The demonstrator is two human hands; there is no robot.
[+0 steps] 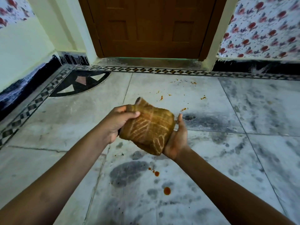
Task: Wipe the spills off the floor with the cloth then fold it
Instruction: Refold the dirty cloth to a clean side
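Left hand is gripping, right hand is cradling, its fingers hidden so grip unclear | floor is lying below | bundled cloth is hanging mid-scene between hands | orange spills are dotting near and far.

Cloth is held above the floor, between left grip and right grip. Far spills are scattered behind it, near spills before it. Door is set behind all.
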